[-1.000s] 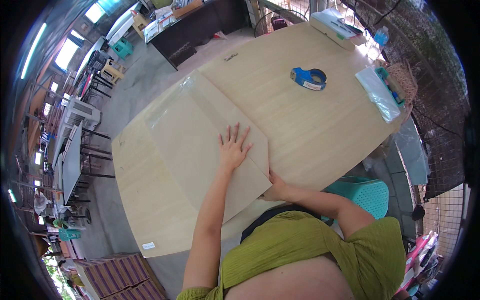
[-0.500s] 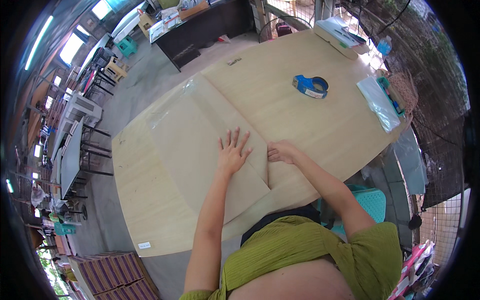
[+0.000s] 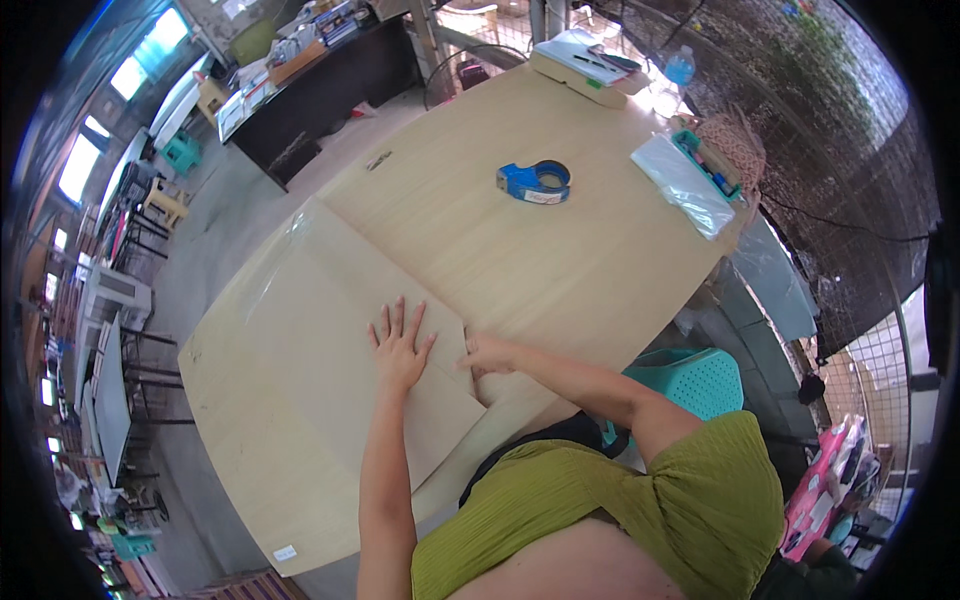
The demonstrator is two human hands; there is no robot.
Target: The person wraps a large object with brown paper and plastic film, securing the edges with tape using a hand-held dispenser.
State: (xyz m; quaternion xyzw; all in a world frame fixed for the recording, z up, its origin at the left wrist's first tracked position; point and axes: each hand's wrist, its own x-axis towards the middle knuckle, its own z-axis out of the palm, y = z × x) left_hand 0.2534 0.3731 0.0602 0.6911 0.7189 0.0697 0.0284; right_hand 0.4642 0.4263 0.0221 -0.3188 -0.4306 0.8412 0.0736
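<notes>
A large, flat piece of brown paper (image 3: 310, 330), folded along its right side, lies on the pale wooden table (image 3: 440, 185). Shiny clear film or tape shows at its far left end. Spread flat on the paper, my left hand (image 3: 400, 358) holds nothing. At the fold on the right edge, my right hand (image 3: 490, 352) has its fingers curled round the paper's edge; part of the fingertips is hidden. Beyond the hands, to the right, a blue tape dispenser (image 3: 518, 182) stands on the tabletop.
Clear plastic bags (image 3: 680, 185) lie beside a green pen tray (image 3: 705, 165) at the right edge. Papers and pens rest on a box (image 3: 580, 75) at the far end, near a water bottle (image 3: 680, 68). A turquoise stool (image 3: 700, 385) stands close to my right arm.
The view has shifted, so the table appears further left and lower. My right fingers have curled in more at the paper's edge. My left hand stays flat on the paper.
</notes>
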